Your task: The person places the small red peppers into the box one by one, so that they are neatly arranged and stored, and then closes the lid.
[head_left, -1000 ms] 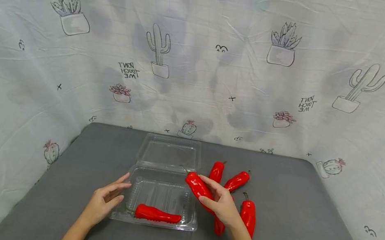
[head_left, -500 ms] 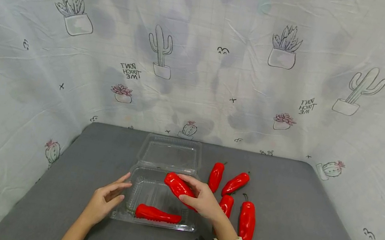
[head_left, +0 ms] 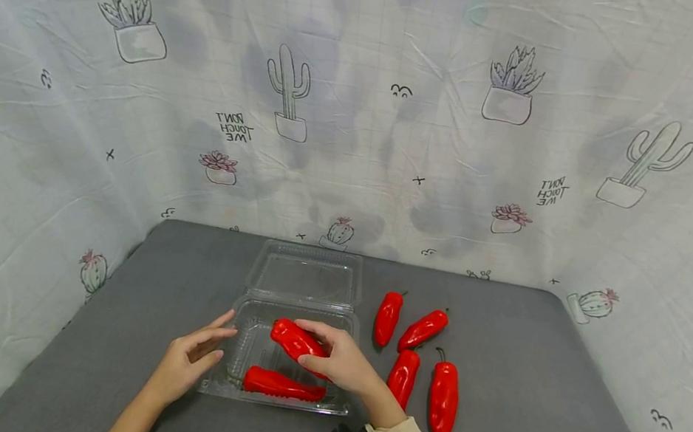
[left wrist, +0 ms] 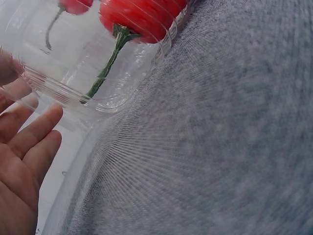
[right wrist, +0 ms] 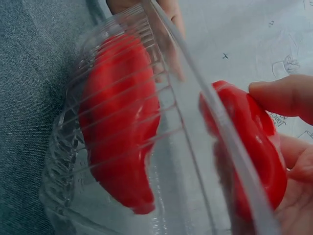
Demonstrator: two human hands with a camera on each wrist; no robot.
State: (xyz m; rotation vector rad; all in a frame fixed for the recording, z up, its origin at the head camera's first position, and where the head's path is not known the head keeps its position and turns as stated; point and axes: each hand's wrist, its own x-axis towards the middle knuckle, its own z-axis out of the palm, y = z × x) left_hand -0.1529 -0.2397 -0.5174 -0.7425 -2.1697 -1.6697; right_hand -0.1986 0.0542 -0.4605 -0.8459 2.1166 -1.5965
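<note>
My right hand (head_left: 341, 359) grips a red pepper (head_left: 297, 341) between thumb and fingers, over the clear plastic clamshell box (head_left: 235, 349). In the right wrist view the held pepper (right wrist: 254, 147) shows partly through the box wall. Another red pepper (head_left: 281, 384) lies along the near side inside the box, its green stem (left wrist: 105, 73) pointing left. My left hand (head_left: 185, 360) is at the box's left side, fingers straight and spread, holding nothing. In the left wrist view some of its fingers (left wrist: 36, 132) are right at the plastic wall.
The box's lid (head_left: 307, 275) lies folded back behind it on the grey table (head_left: 528, 392). To the right of the box, several red peppers (head_left: 442, 403) lie loose. A white patterned curtain (head_left: 361, 121) hangs behind and at both sides.
My right hand has carried its pepper leftward from beside the loose peppers to over the box, and lower. The left hand stays in place.
</note>
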